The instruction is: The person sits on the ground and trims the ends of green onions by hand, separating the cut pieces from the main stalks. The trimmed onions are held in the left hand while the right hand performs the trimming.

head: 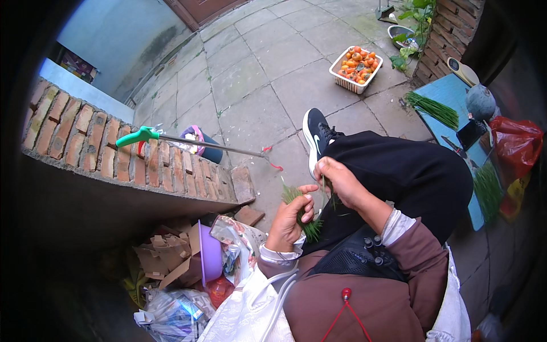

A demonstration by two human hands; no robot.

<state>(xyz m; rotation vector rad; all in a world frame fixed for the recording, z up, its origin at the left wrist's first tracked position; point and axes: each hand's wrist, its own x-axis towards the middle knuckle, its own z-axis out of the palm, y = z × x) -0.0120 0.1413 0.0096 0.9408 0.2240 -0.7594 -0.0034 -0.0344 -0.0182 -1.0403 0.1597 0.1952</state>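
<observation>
My left hand (287,220) is closed around a small bunch of thin green stalks (314,231), probably chives. Their pale ends stick up above the fist and the dark green ends hang below it; the index finger points towards the other hand. Just to the right, my right hand (344,181) pinches a few loose blades (333,199) between thumb and fingers. Both hands are held above my lap, in front of the black trousers (397,166). On a blue board (448,90) to my right lie a larger bundle of green stalks (433,109) and a second pile (487,188).
The board also carries a dark phone-like slab (470,134) and a round grey-green gourd (480,101). Beside it sits a red plastic bag (517,143). Ahead stands a white basket (348,84) of orange fruit. A green-handled grabber (143,136) rests across the low brick wall (92,141).
</observation>
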